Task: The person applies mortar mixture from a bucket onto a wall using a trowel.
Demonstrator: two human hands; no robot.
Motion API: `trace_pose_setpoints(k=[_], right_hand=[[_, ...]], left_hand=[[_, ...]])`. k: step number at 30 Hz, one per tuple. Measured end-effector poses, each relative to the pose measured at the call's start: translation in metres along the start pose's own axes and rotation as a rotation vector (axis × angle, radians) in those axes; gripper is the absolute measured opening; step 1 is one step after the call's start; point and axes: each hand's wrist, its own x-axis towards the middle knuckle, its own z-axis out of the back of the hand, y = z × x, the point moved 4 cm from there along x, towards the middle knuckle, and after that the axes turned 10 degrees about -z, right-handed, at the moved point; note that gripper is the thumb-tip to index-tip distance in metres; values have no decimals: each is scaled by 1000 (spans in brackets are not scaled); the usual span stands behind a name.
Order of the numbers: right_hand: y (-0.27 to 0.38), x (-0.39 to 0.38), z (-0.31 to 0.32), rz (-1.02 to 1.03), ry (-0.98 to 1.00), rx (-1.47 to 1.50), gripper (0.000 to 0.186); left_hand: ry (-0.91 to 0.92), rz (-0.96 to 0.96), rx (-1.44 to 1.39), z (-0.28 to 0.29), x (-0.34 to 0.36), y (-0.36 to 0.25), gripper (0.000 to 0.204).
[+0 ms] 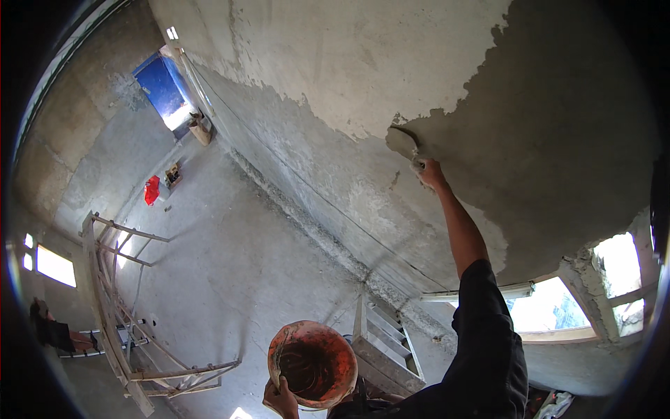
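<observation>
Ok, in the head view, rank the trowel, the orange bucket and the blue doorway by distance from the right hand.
1. Trowel: held in the right hand, pressed to the plaster overhead.
2. Orange bucket: lower centre, gripped at its rim by the left hand.
3. Blue doorway: far upper left.

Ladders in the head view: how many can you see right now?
2. A wooden ladder leans at lower left on the wall; a step ladder stands below the person, right of the orange bucket. Others may be hidden.
</observation>
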Motion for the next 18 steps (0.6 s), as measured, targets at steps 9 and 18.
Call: trace_pose_setpoints(k=[9,18], right_hand=[[43,-12,87,58,-122,135,29],[22,-26,29,26,30,78,31]], left_hand=[[27,0,-2,-2,8,-7,36],[83,96,-6,-2,13,-6,35]])
